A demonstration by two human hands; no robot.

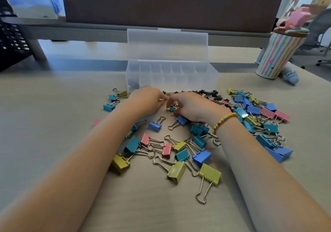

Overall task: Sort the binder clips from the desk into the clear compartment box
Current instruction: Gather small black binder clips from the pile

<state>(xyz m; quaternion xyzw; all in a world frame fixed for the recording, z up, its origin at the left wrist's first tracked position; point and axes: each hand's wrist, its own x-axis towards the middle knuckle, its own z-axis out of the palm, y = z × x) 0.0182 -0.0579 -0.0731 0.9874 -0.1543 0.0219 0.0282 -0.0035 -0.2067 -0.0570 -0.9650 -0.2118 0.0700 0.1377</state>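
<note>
Pinching small clip: right hand; left hand curled, contents unclear; clear box behind.

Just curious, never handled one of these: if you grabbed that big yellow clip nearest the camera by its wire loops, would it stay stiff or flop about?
The yellow clip would probably dangle: its wire loops look hinged at the body. The folded metal body looks rigid. Its flat sides make rolling unlikely.
</note>
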